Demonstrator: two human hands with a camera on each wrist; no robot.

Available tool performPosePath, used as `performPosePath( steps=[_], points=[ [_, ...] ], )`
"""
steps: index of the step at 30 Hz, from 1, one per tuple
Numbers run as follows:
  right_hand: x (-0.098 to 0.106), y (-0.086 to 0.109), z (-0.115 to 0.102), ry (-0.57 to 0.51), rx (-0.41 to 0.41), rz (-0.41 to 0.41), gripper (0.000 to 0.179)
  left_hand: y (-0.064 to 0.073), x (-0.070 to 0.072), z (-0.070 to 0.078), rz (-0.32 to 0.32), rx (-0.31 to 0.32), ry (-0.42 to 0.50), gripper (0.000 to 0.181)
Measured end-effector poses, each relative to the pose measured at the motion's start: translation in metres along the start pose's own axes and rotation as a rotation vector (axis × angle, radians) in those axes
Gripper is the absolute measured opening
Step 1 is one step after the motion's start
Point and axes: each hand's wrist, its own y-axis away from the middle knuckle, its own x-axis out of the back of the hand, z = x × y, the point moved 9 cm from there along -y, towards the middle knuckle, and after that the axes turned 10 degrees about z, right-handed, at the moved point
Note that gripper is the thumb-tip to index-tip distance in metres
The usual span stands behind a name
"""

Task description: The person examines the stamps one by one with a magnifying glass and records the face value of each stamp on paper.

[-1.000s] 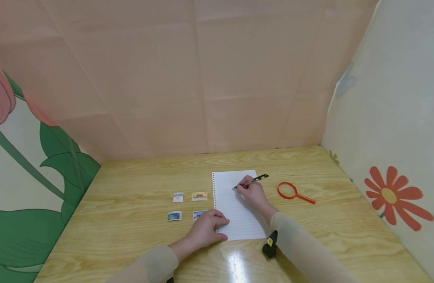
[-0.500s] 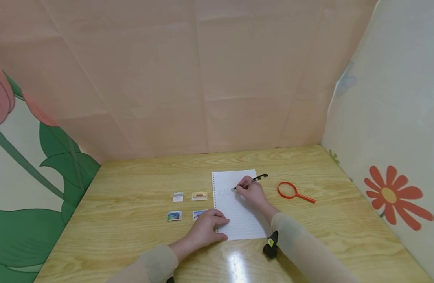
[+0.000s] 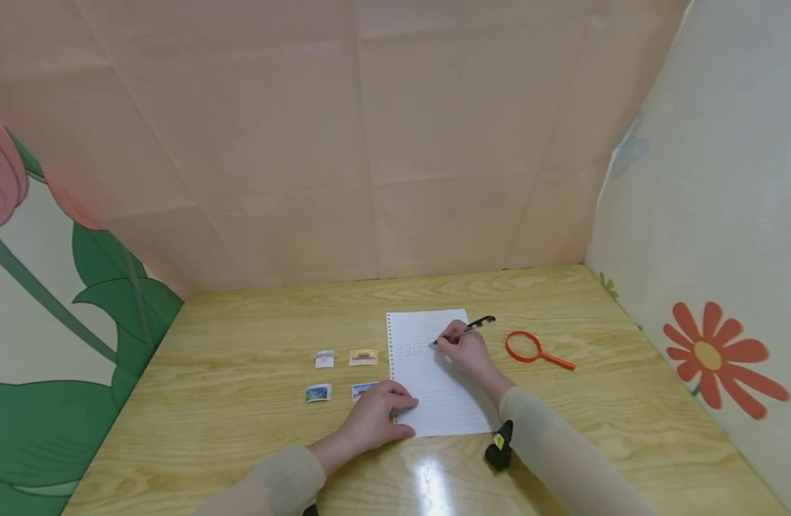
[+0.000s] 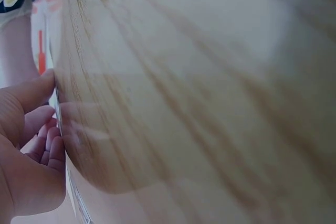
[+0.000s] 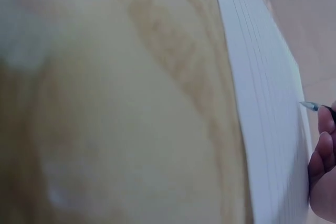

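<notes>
Wood-grain tabletop [image 3: 241, 330], pink backdrop [image 3: 279, 143] behind. On tabletop: lined sheet [image 3: 443, 408], punched edge at left, faint writing [image 3: 408, 350] at upper left. Right hand [image 3: 469, 352]: fingers curled, pinching black pen [image 3: 476, 324], tip at sheet beside writing. Left hand [image 3: 372, 418]: fingers relaxed, slightly bent, thumb apart, resting on sheet's lower left edge without grasp. Left of sheet: four small picture cards [image 3: 318, 393], one partly behind left hand. Right of sheet: red magnifying glass [image 3: 552, 359].

Pale beige sleeves [image 3: 563, 455]; black wrist device [image 3: 498, 459], yellow patch [image 3: 499, 441].
</notes>
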Motion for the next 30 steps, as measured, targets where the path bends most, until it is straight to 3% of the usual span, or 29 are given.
performPosePath(
  steps=[19, 27, 30],
  points=[
    [-0.011, 0.006, -0.006, -0.002, 0.031, -0.115, 0.008, 0.0, 0.0, 0.0, 0.0, -0.005, 0.012, 0.044],
    [-0.002, 0.005, -0.007, -0.026, 0.041, -0.021, 0.008, -0.001, -0.001, -0.001, -0.008, 0.001, 0.006, 0.044],
    [-0.001, 0.004, -0.007, -0.011, 0.056, -0.019, 0.008, -0.001, -0.001, -0.003, -0.012, 0.018, 0.008, 0.044]
  ],
)
